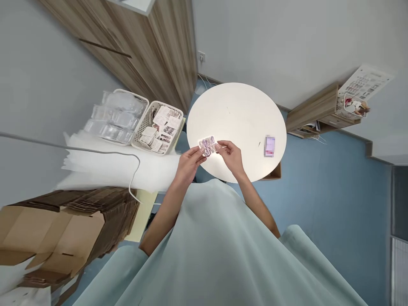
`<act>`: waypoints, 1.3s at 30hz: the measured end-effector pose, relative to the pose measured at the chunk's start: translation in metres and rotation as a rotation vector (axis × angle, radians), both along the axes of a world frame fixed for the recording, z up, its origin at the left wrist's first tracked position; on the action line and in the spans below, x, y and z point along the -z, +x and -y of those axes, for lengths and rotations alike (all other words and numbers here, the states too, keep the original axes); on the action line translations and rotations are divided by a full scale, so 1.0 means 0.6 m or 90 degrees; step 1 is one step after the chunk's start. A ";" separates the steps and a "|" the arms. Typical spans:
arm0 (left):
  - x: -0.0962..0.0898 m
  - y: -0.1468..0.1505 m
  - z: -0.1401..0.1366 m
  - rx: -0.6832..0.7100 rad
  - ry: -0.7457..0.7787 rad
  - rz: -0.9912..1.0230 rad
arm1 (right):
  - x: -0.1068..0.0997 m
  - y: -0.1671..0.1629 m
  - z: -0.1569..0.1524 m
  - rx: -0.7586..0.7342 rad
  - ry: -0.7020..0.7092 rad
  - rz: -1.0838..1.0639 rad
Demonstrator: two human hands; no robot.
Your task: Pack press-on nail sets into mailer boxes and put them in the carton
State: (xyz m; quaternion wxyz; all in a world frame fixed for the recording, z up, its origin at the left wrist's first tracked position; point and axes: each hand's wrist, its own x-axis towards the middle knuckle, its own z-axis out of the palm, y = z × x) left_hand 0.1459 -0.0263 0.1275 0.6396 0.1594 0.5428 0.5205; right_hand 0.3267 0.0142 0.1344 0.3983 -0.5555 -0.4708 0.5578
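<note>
Between my two hands is a small card of purple press-on nails (208, 145), held above the near edge of a round white table (237, 114). My left hand (188, 165) pinches the card's left side with thumb and fingers. At its right edge, the fingertips of my right hand (232, 158) are closed on the card. The nails show shiny purple and pale tones in rows. A purple and pink rectangle, blurred out (269, 146), lies on the right part of the table.
On the left stand a white basket of nail cards (149, 146) and a basket of clear plastic boxes (116, 112). White foam sheets (153, 172) lie in front, with stacked cardboard boxes (105, 229) nearer. A wooden cabinet (159, 55) rises behind; a low shelf (314, 110) stands at right.
</note>
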 end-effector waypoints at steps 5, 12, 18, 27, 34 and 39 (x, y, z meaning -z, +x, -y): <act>-0.021 0.037 0.001 0.008 0.027 -0.057 | -0.016 0.033 0.008 -0.029 -0.011 -0.053; -0.020 0.050 -0.002 0.060 0.048 -0.123 | -0.023 0.047 0.032 0.021 -0.004 -0.056; -0.031 0.044 -0.003 0.106 0.063 -0.088 | -0.023 0.053 0.037 0.034 0.007 -0.069; -0.048 0.027 0.001 0.290 0.039 0.193 | -0.045 0.044 0.037 0.020 0.025 -0.134; -0.038 0.031 0.003 0.257 0.058 0.175 | -0.048 0.026 0.038 0.061 0.035 -0.080; -0.039 0.028 0.002 0.165 0.101 0.003 | -0.077 0.002 0.052 0.112 0.078 0.041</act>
